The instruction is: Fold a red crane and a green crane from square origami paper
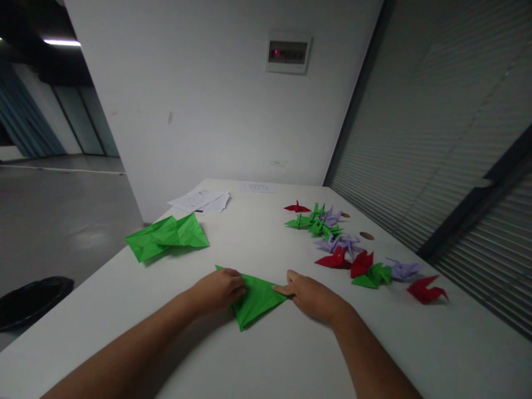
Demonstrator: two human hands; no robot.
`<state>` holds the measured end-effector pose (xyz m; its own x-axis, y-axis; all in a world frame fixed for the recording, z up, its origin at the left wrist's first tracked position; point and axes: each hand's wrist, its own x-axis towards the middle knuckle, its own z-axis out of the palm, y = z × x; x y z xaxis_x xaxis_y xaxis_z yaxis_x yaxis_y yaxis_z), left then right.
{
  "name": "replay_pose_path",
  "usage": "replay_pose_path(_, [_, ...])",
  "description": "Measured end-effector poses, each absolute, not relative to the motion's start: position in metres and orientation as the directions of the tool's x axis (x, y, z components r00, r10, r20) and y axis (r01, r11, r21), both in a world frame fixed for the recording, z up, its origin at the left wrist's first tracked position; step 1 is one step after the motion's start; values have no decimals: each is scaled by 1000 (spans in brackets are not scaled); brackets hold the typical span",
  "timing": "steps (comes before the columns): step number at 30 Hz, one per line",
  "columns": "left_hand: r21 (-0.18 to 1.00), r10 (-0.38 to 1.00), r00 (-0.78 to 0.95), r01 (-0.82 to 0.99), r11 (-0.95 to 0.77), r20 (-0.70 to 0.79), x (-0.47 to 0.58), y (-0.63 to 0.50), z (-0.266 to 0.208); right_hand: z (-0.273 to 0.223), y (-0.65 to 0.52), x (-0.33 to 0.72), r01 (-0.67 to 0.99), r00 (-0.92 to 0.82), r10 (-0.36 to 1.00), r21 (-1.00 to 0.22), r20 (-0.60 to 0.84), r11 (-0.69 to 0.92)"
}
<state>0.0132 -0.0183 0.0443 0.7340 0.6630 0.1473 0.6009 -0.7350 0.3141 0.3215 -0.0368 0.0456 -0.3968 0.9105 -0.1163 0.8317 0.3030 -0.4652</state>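
A folded green sheet of origami paper [256, 302] lies on the white table in front of me, with a point towards me and a corner out to the right. My left hand [222, 289] is closed over its left side, the curled fingertips on the paper. At the right corner, my right hand [305, 292] holds the paper down with one digit stretched along the edge, the other fingers folded in. What lies under my left fingers is hidden.
More creased green paper [168, 235] lies at the table's left edge. Along the right side sit several folded paper cranes in red [426, 289], green [374, 275] and purple [404, 270]. Printed sheets [201, 200] lie at the back left. A black bin [37, 296] stands on the floor.
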Motion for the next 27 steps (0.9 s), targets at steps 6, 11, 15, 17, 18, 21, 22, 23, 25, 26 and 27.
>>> replay_pose_path(6, [139, 628, 765, 613, -778, 142, 16, -18, 15, 52, -39, 321, 831, -390, 916, -463, -89, 309])
replay_pose_path(11, [120, 617, 779, 606, -786, 110, 13, -17, 3, 58, -36, 319, 805, -500, 866, -379, -16, 457])
replay_pose_path(15, [130, 618, 782, 606, -785, 81, 15, -20, 6, 52, -31, 301, 775, -459, 850, -349, 259, 526])
replay_pose_path(17, [127, 619, 782, 609, -783, 65, 17, -22, 8, 45, -32, 287, 739, -467, 813, -351, 347, 574])
replay_pose_path(18, [123, 621, 781, 612, -781, 59, 18, -23, 8, 42, -33, 279, 715, -502, 792, -348, 348, 606])
replay_pose_path(21, [109, 631, 774, 623, -775, 56, 20, -24, 8, 34, -42, 259, 646, -618, 732, -344, 288, 681])
replay_pose_path(22, [103, 632, 773, 625, -774, 60, 20, -24, 7, 33, -45, 254, 631, -648, 720, -354, 248, 690])
replay_pose_path(23, [98, 631, 773, 624, -775, 65, 20, -24, 7, 31, -47, 251, 619, -677, 709, -367, 199, 694])
replay_pose_path(25, [91, 627, 776, 621, -779, 70, 20, -23, 5, 29, -51, 249, 611, -713, 693, -390, 106, 689])
replay_pose_path(26, [91, 625, 778, 619, -780, 65, 20, -23, 5, 29, -52, 249, 615, -720, 691, -400, 66, 680])
replay_pose_path(27, [92, 623, 780, 617, -781, 56, 19, -22, 5, 28, -52, 249, 623, -721, 692, -405, 33, 669])
